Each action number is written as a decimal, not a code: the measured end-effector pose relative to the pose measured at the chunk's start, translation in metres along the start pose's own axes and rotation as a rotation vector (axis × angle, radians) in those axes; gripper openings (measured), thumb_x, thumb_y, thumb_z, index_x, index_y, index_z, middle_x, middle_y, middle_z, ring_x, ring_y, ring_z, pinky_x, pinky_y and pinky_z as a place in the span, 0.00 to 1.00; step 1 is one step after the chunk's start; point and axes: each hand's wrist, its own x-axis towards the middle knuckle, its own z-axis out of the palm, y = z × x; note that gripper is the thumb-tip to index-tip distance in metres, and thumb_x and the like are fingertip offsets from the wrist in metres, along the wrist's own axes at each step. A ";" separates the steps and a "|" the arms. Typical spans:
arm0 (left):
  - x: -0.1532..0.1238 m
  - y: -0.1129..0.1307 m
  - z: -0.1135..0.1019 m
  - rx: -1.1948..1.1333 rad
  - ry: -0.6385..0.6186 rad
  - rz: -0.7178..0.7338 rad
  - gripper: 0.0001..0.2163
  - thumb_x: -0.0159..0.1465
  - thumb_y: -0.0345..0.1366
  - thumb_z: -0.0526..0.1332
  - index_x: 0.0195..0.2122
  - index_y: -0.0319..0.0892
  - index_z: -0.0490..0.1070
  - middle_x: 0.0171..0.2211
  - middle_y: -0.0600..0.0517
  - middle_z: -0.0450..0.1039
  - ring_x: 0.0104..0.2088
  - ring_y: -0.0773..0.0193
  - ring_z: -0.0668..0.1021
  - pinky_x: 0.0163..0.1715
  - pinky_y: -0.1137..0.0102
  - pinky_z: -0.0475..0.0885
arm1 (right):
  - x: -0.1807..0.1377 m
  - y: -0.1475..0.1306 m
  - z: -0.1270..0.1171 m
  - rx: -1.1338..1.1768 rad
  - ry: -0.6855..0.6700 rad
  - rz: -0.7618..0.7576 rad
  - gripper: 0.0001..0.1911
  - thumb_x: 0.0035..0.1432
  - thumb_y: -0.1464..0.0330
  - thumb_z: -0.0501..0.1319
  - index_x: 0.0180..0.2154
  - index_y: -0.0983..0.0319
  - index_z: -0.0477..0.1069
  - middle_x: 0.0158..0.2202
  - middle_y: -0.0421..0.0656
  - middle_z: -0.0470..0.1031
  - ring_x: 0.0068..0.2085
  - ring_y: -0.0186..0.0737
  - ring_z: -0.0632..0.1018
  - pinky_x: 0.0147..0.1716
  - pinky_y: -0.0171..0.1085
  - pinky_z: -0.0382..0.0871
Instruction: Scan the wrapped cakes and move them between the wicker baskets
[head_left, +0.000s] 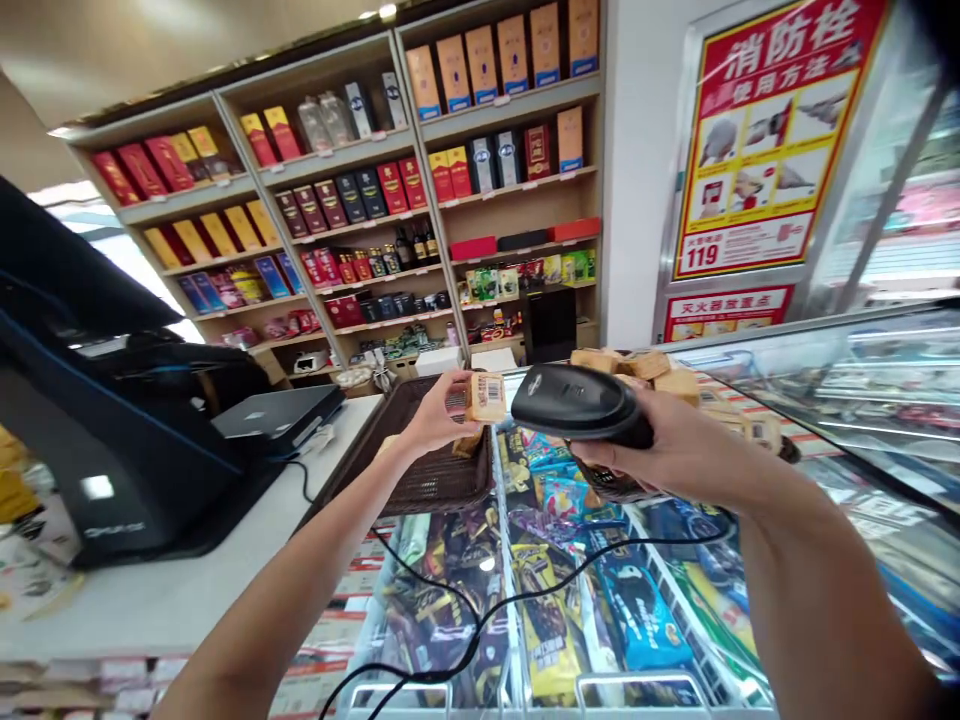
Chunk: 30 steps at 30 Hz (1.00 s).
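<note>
My left hand point(433, 418) is closed on a small tan packet point(485, 397), its barcode label turned toward the scanner. My right hand point(675, 445) grips a black barcode scanner point(577, 403) whose nose sits a few centimetres to the right of the packet. A black cable point(480, 620) hangs from the scanner down over the freezer. Both hands are raised above the freezer's glass lid, just past a dark brown wicker basket point(442, 480).
A white counter point(187, 580) on the left carries a black till screen point(82, 400) and a flat dark device point(277, 415). Below is a glass-topped freezer point(555, 600) full of ice-cream packs. Several tan packets point(652, 370) lie on its lid. Shelves point(420, 220) of boxes and bottles fill the back wall.
</note>
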 end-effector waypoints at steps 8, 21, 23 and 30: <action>-0.042 0.011 -0.027 -0.003 0.013 -0.048 0.33 0.39 0.22 0.73 0.49 0.45 0.76 0.53 0.43 0.74 0.52 0.51 0.76 0.47 0.62 0.77 | 0.012 0.005 0.030 -0.173 -0.095 -0.036 0.21 0.55 0.50 0.64 0.42 0.58 0.75 0.36 0.44 0.81 0.35 0.45 0.79 0.31 0.38 0.70; -0.030 -0.032 -0.064 0.488 0.228 -0.295 0.28 0.34 0.31 0.75 0.39 0.47 0.75 0.46 0.48 0.77 0.55 0.43 0.73 0.54 0.57 0.68 | 0.003 0.006 0.003 -0.172 0.005 -0.003 0.23 0.54 0.51 0.65 0.48 0.56 0.74 0.35 0.43 0.80 0.35 0.47 0.80 0.31 0.40 0.72; -0.019 -0.044 -0.073 0.517 0.265 -0.341 0.27 0.32 0.32 0.75 0.37 0.47 0.74 0.47 0.47 0.77 0.59 0.40 0.70 0.56 0.57 0.65 | -0.004 0.009 -0.012 -0.143 0.026 0.030 0.24 0.55 0.50 0.65 0.48 0.56 0.74 0.32 0.44 0.79 0.33 0.46 0.79 0.29 0.40 0.72; 0.065 -0.048 -0.015 0.391 0.133 -0.207 0.26 0.34 0.32 0.75 0.38 0.47 0.77 0.51 0.43 0.76 0.60 0.38 0.70 0.62 0.55 0.57 | -0.027 0.017 -0.053 0.088 0.269 0.208 0.22 0.52 0.47 0.67 0.32 0.59 0.74 0.18 0.40 0.71 0.20 0.37 0.73 0.18 0.35 0.66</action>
